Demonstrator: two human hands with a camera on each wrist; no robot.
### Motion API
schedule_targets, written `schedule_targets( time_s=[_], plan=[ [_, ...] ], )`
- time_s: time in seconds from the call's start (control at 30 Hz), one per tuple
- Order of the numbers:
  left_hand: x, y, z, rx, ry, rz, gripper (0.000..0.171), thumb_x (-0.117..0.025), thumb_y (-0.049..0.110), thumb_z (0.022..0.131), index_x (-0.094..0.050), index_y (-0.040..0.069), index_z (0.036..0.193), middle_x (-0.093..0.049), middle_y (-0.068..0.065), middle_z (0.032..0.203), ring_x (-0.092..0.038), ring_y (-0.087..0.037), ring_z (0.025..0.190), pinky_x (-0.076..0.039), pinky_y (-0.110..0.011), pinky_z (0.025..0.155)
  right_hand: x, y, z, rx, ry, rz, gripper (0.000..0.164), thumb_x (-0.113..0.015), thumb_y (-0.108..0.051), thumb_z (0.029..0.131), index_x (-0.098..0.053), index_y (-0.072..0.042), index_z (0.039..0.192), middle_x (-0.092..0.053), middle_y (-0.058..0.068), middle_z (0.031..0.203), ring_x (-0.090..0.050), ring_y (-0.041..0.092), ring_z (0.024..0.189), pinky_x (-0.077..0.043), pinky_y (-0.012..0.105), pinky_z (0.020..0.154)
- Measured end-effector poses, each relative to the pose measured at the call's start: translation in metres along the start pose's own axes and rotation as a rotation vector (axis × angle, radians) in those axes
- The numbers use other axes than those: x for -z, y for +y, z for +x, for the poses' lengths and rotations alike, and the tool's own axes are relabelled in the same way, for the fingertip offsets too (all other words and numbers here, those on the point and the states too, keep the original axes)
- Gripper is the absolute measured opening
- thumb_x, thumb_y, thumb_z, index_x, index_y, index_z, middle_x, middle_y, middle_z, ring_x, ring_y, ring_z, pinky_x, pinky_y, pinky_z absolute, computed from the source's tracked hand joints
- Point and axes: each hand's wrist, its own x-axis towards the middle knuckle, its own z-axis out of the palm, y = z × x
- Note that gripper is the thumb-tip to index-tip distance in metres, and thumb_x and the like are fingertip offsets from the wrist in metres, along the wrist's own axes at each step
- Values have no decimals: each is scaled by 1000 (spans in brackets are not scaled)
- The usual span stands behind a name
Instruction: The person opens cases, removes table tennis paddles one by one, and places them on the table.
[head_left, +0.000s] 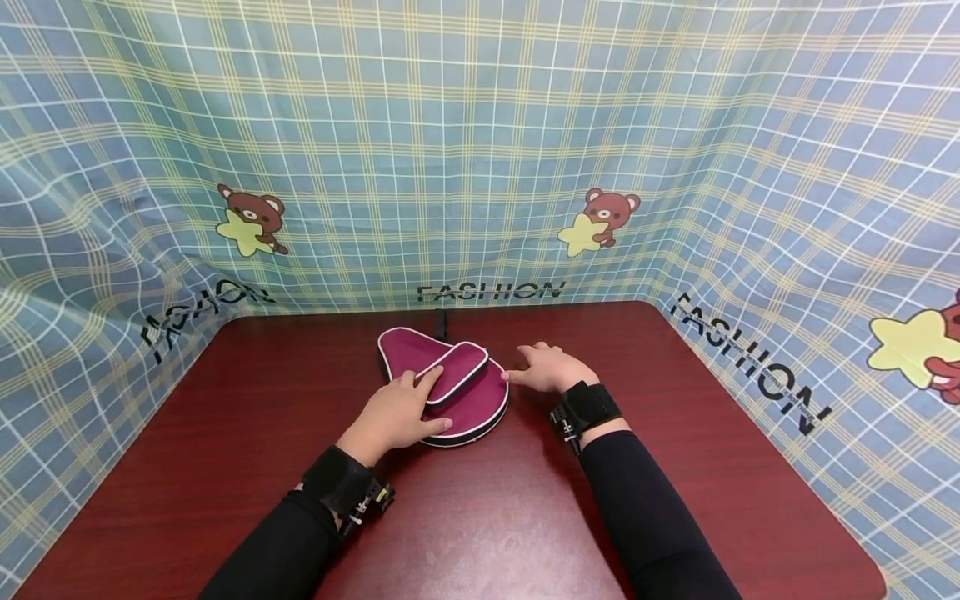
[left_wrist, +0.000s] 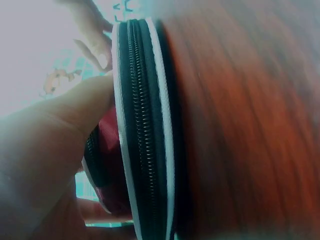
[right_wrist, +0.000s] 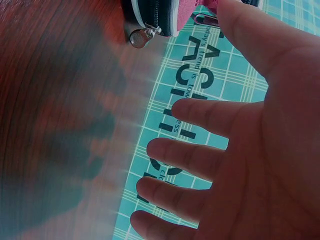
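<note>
A magenta table tennis bat case [head_left: 483,408] with white piping and black sides lies flat on the table, its narrow end at the back left. On its top is a smaller raised pocket [head_left: 467,365]. My left hand [head_left: 397,412] rests on the near left of the case, fingers spread across the pocket and thumb on the round part. To the right, my right hand [head_left: 553,369] is held with straight, spread fingers, its thumb tip at the case's edge. A zip [left_wrist: 140,100] runs along the case's side, and a metal zip pull [right_wrist: 141,37] hangs at the side near the right hand.
The dark red wooden table [head_left: 480,517] has a rounded corner at the front right. A blue checked cloth [head_left: 450,167] with bears and lettering hangs behind it and along both sides. A black strap [head_left: 440,323] extends behind the case towards the table's back edge.
</note>
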Motion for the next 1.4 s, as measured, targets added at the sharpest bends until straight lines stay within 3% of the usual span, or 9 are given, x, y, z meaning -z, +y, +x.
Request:
schedule_targets(
  time_s=[0.17,0.3,0.43,0.53,0.7,0.9,1.4],
  plan=[
    [6,7,-2,-18,7,47,91,-57,68,76,-27,21,147,-50,-16,122,-52,-33,106,-43,-47,88,1,0,0,-3,-2,-2,79,-50,-65,84,-34,-16,145,-33,16,147,-29,41,135,-27,57,105],
    [7,2,-1,-37,10,-7,97,-59,70,74,-24,20,149,-47,-14,129,-46,-34,116,-37,-50,96,1,0,-1,1,-5,0,78,-50,-63,85,-34,-16,145,-33,16,147,-29,40,135,-27,56,106],
    [-1,-9,2,-37,-18,-74,108,-56,76,71,-17,13,150,-33,-15,146,-28,-37,135,-23,-52,109,-1,0,0,5,-7,-3,76,-48,-62,86,-35,-16,145,-34,15,147,-29,38,136,-27,55,107],
    [-5,-15,4,-37,-46,-116,112,-54,78,69,-17,10,150,-24,-16,152,-19,-39,140,-18,-52,112,-2,1,2,18,-2,-15,69,-47,-56,90,-35,-16,145,-34,15,147,-30,37,136,-28,54,107],
    [-5,-16,5,-38,-75,-133,113,-53,79,69,-17,10,150,-22,-16,153,-18,-40,140,-17,-50,113,-3,1,4,48,-5,-42,54,-47,-36,96,-36,-16,144,-36,14,146,-32,37,135,-29,53,107],
    [-4,-13,4,-67,-67,-110,111,-56,76,70,-20,5,148,-24,-21,151,-22,-43,138,-20,-49,113,-7,1,6,73,-38,-69,49,-45,-23,97,-35,-17,145,-36,14,146,-31,35,136,-30,50,107],
    [-1,-9,2,-71,-73,-117,111,-57,75,70,-21,5,148,-25,-22,150,-22,-43,138,-20,-49,113,-20,-8,8,135,-44,-65,41,-46,-23,96,-48,-27,136,-46,8,137,-38,32,131,-33,49,104]
  ],
)
